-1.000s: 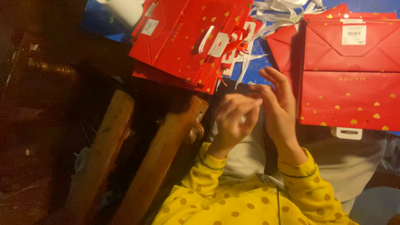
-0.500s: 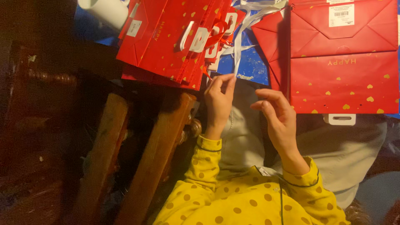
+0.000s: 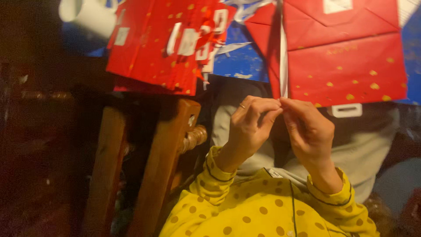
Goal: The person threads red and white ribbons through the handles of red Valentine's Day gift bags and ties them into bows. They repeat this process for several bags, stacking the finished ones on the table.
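My left hand [image 3: 251, 125] and my right hand [image 3: 308, 131] meet fingertip to fingertip just below a flat red paper gift bag with gold dots [image 3: 346, 57]. Both pinch the lower end of a thin white ribbon [image 3: 283, 52] that runs straight up across the bag's left edge. A ring shows on a left finger. Both arms wear yellow sleeves with brown dots [image 3: 263, 210]. A pile of several more red gift bags with white tags [image 3: 162, 44] lies to the upper left.
The bags rest on a blue surface [image 3: 241, 61]. A white roll [image 3: 87, 17] lies at the top left. A wooden chair frame [image 3: 171, 153] stands at my left, over dark floor. Grey cloth [image 3: 364, 149] lies beneath my hands.
My hands, apart half a second ago, have come together and taken hold of the white ribbon, now pulled taut. The view has shifted, so the bags sit higher in the frame.
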Tool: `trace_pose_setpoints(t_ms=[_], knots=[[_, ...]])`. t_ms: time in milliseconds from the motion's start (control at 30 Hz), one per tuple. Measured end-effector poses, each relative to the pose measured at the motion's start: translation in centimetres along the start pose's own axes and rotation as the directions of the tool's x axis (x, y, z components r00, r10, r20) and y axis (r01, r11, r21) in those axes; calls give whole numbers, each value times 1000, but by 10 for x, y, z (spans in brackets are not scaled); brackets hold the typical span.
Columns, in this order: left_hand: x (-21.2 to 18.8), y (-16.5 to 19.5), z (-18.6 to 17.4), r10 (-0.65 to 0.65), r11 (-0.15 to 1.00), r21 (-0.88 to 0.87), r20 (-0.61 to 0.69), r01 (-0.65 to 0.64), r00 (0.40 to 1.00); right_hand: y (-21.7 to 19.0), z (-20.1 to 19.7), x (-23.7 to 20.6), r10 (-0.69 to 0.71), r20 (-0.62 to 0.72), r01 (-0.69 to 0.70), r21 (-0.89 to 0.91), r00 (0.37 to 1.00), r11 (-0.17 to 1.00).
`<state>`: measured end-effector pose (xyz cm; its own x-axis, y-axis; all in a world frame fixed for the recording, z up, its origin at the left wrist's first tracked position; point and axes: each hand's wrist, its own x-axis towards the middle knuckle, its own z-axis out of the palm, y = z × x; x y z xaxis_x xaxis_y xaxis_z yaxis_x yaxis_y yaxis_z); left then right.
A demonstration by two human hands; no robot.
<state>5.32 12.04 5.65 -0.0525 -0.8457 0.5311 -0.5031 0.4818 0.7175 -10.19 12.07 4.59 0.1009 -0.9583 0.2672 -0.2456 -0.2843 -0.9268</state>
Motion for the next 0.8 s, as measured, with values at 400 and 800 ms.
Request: trace_pose_setpoints(t_ms=[400,800], knots=[[32,-8,28,130,974,-208,162,-95,978,-9,-110,-40,-136,102,44,619,985,784],[46,-16,62,-4,998,68,338,-20,941,60,-96,-50,278,-62,-91,858,959,505]])
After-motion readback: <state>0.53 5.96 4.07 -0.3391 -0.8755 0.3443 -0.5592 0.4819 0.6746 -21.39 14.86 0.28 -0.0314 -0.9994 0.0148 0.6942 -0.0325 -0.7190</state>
